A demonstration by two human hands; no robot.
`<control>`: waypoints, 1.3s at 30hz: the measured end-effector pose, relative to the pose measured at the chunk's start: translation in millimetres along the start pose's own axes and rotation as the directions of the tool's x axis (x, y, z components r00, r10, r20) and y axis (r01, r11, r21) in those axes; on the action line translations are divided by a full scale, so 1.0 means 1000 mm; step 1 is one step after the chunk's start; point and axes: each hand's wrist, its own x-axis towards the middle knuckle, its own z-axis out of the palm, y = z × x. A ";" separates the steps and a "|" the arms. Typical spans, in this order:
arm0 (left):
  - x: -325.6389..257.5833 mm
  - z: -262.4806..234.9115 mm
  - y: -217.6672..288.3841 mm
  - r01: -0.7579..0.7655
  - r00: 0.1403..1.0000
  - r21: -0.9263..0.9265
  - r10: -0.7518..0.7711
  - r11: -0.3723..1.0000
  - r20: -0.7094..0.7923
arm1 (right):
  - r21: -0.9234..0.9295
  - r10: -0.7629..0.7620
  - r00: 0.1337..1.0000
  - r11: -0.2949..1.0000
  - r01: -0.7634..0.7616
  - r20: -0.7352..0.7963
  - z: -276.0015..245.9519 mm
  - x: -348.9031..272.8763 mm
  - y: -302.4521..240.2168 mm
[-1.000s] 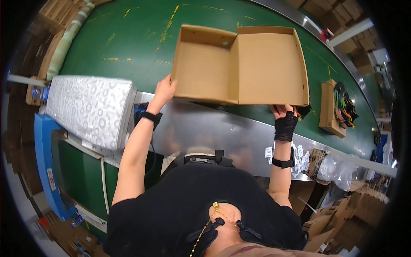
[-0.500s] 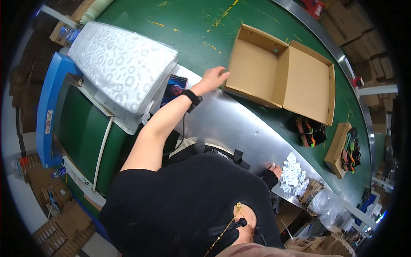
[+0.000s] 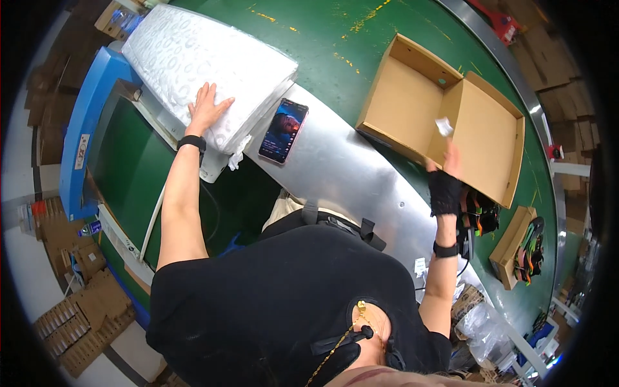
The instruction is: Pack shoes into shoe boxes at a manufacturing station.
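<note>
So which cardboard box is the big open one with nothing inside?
The big open box on the green belt by the right hand. The small tray farther right holds colourful sandals.

— What's that white scrap (image 3: 443,126) above her right hand (image 3: 445,180)?
— Too small to tell. The sandals (image 3: 478,213) sit half hidden behind that wrist.
— And the phone (image 3: 283,130) screen?
— Just a blur.

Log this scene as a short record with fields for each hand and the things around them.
left hand: flat on the stack of white patterned sheets
right hand: gloved, holding a small white packet over the open cardboard box
smartphone: screen lit, lying on the metal counter
sandals: beside the right wrist
surface: green conveyor belt
</note>
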 end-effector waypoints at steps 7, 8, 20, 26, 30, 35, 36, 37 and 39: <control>0.005 0.007 -0.006 -0.055 0.975 0.037 0.061 0.998 -0.214 | -0.241 0.043 0.853 0.965 0.099 0.521 0.045 0.006 -0.014; 0.010 0.001 -0.007 0.001 0.977 0.043 0.008 0.999 -0.213 | -0.190 -0.015 0.847 0.972 0.136 0.531 0.043 0.006 -0.013; -0.022 -0.195 0.199 -0.240 0.962 -0.960 0.166 0.144 -0.216 | 0.244 -0.181 0.884 0.967 0.079 0.430 0.012 0.015 -0.040; -0.079 -0.192 0.357 -0.202 0.773 -0.978 0.605 -0.049 -0.189 | 0.946 -0.114 0.970 0.271 -0.179 0.216 -0.067 0.045 -0.130; -0.092 -0.158 0.432 -0.194 0.725 -0.980 0.665 -0.051 -0.178 | 0.955 0.367 0.888 -0.005 -0.296 0.277 -0.092 0.074 -0.119; -0.084 -0.091 0.464 -0.898 0.348 -0.432 0.743 0.088 -0.572 | 0.998 0.838 0.541 -0.066 -0.022 0.067 -0.066 0.078 0.025; -0.080 -0.071 0.456 -0.958 0.269 -0.239 0.795 0.161 -0.543 | 1.000 0.877 0.481 -0.001 -0.008 0.004 -0.072 0.074 0.057; -0.074 -0.051 0.444 -0.952 0.302 -0.191 0.836 0.239 -0.459 | 0.998 0.909 0.412 0.066 -0.001 -0.060 -0.080 0.069 0.088; -0.055 -0.018 0.415 -0.928 0.371 -0.072 0.884 0.366 -0.285 | 0.988 0.966 0.217 0.152 -0.022 -0.144 -0.095 0.061 0.141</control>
